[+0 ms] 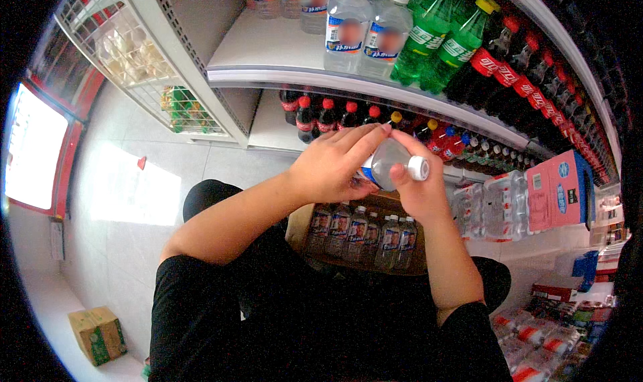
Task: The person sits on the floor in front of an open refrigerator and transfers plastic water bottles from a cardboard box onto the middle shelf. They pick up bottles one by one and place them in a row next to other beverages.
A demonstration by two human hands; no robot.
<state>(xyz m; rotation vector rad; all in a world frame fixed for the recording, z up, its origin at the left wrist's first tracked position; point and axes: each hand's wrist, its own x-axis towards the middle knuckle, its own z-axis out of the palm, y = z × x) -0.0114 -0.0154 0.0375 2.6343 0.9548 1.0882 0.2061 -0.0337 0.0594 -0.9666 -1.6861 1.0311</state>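
Between my hands is a clear plastic bottle [390, 162] with a white cap and a blue-and-white label, tilted with its cap toward the right. My left hand [341, 163] grips its lower part and label. My right hand [419, 183] holds it near the neck, thumb beside the cap. Below them, an open cardboard box [300, 224] between my knees holds several similar bottles [357, 233] standing upright. On the shelf above stand matching clear bottles [346, 32], beside green soda bottles [459, 45] with yellow caps.
A lower shelf [274, 130] holds cola bottles [326, 116] and other drinks. To the right are shrink-wrapped water bottles [505, 203] and a pink carton [557, 191]. A wire rack [145, 80] with packets stands left. A taped cardboard box [97, 334] lies at lower left.
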